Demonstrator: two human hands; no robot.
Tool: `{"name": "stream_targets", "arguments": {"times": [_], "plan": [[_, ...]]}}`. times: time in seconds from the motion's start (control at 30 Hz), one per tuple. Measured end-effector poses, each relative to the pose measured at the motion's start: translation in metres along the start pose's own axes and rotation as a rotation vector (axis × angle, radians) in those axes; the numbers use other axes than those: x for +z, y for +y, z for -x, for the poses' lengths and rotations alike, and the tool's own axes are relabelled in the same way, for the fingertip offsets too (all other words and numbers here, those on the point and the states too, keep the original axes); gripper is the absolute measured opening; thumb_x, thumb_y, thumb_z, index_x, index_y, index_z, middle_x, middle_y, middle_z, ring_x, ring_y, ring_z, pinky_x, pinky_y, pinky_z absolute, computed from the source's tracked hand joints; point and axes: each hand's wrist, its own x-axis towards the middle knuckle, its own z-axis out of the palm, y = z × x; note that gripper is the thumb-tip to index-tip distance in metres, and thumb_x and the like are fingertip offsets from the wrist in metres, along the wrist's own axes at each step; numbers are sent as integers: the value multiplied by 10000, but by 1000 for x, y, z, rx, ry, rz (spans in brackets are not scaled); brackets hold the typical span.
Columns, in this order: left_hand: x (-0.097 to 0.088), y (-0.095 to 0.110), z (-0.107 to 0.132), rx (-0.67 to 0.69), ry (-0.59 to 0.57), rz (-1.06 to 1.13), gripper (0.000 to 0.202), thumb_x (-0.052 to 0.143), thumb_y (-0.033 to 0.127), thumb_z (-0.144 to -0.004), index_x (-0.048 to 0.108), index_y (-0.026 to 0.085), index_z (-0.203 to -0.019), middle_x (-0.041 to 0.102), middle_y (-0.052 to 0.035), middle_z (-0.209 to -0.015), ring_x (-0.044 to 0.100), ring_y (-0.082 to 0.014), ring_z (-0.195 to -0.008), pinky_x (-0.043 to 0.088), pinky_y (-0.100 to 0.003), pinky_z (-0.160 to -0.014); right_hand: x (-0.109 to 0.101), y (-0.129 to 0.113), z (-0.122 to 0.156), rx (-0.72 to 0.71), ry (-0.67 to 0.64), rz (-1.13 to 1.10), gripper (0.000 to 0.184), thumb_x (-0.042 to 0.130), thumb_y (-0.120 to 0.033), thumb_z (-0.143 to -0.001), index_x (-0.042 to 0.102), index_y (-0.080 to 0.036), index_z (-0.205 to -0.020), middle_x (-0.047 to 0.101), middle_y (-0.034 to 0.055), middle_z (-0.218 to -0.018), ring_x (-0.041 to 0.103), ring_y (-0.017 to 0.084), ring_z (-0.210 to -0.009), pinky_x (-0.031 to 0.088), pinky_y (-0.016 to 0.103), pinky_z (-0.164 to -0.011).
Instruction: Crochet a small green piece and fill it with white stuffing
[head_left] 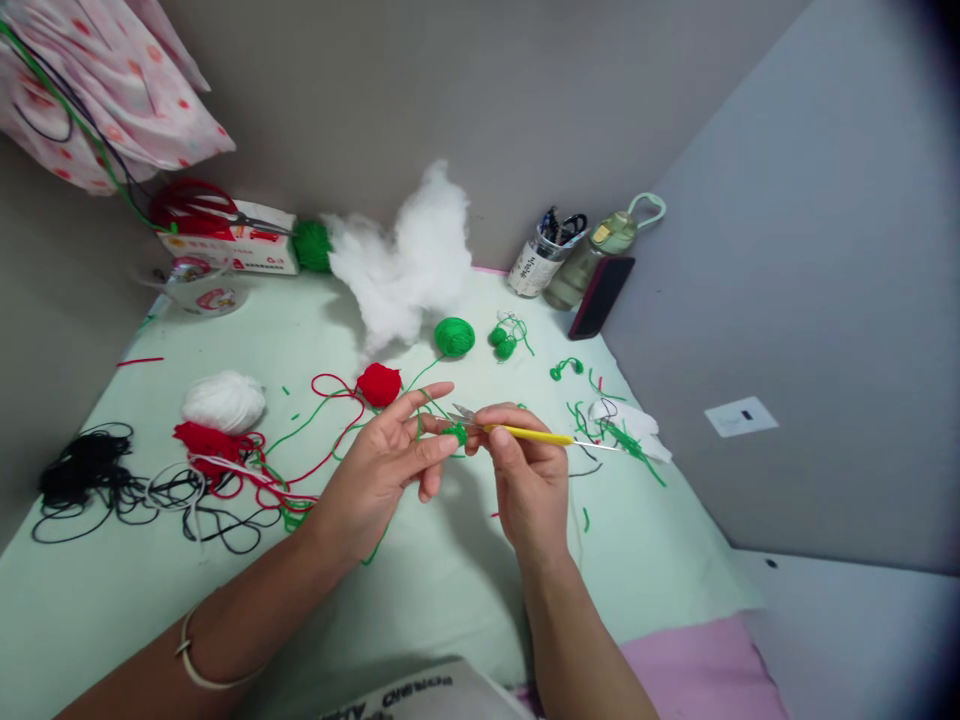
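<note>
Between the thumb and fingers of my left hand (379,470) is pinched a small piece of green crochet (457,434). Green yarn runs over its raised index finger. My right hand (529,475) grips a crochet hook with a yellow handle (534,435), its tip meeting the green piece. A small pair of scissors (463,412) shows its blades just beyond the right fingertips; whether the hand touches them I cannot tell. Behind the hands lie a green yarn ball (454,337) and a red yarn ball (379,384).
At the left are a white yarn ball (223,402) and tangled black yarn (86,465). White stuffing (409,265) is heaped at the back, near red-handled scissors (196,207) on a box. A pen cup (534,265), bottle (577,275) and phone (601,297) stand back right. Yarn scraps (626,437) lie right.
</note>
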Motion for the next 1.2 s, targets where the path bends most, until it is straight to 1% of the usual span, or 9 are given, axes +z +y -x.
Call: {"name": "stream_targets", "arguments": {"times": [0.1, 0.2, 0.37, 0.47, 0.6, 0.8, 1.03, 1.13, 1.2], "plan": [[1, 0, 0, 5, -29, 2, 529, 856, 222, -795, 671, 196, -1290, 663, 38, -791, 555, -48, -513, 472, -185, -528, 2, -1, 1, -65, -4, 42, 131, 683, -331, -963, 797, -280, -999, 737, 35, -961, 679, 157, -826, 572, 306, -723], [1, 1, 0, 9, -29, 23, 473, 847, 215, -805, 689, 197, -1250, 669, 32, -821, 630, -69, -596, 517, -188, -590, 2, -1, 3, -88, -10, 41, 144, 667, -294, -975, 803, -290, -1025, 761, 39, -994, 683, 156, -844, 568, 303, -734], [1, 2, 3, 30, -45, 60, 385, 797, 243, -867, 702, 208, -1238, 678, 19, -840, 673, -95, -699, 547, -202, -676, 0, -1, 2, 31, 20, -80, 147, 670, -347, -972, 785, -257, -989, 770, 35, -947, 678, 147, -774, 576, 318, -753], [1, 2, 3, 37, -46, 52, 359, 786, 236, -876, 711, 206, -1226, 666, 21, -819, 657, -93, -694, 536, -203, -676, 0, -4, 0, 59, 27, -126, 187, 652, -379, -977, 758, -229, -948, 758, 37, -906, 661, 141, -720, 585, 323, -735], [2, 3, 3, 48, -20, 29, 343, 799, 232, -853, 728, 195, -1186, 620, 38, -785, 622, -84, -663, 515, -201, -651, 0, -8, 0, -4, 3, -106, 196, 603, -355, -1011, 732, -225, -940, 763, 35, -910, 680, 138, -716, 585, 313, -721], [1, 5, 4, 103, 11, -73, 339, 774, 245, -870, 706, 188, -1198, 610, 45, -815, 598, -81, -667, 497, -221, -673, 1, -14, 7, -173, 0, 106, 205, 539, -264, -1047, 736, -227, -1008, 765, 37, -966, 713, 139, -768, 596, 314, -756], [-3, 0, 3, 150, 6, -129, 328, 761, 271, -896, 696, 194, -1208, 608, 39, -847, 593, -82, -679, 496, -238, -692, -2, -14, 9, -291, -35, 239, 242, 495, -178, -1051, 728, -243, -1058, 758, 32, -1004, 715, 136, -809, 594, 308, -755], [-5, -1, 2, 164, -12, -126, 367, 774, 279, -893, 686, 206, -1241, 617, 39, -854, 613, -86, -702, 505, -239, -710, -1, -12, 10, -335, -27, 236, 238, 496, -174, -1049, 722, -247, -1072, 763, 37, -1012, 710, 144, -814, 593, 321, -753], [-5, -1, 2, 165, -30, -125, 387, 777, 284, -894, 681, 216, -1263, 628, 36, -871, 628, -91, -724, 513, -241, -729, 0, -12, 10, -314, -7, 193, 230, 502, -187, -1049, 722, -250, -1067, 765, 37, -1006, 713, 150, -807, 596, 328, -737]]}}
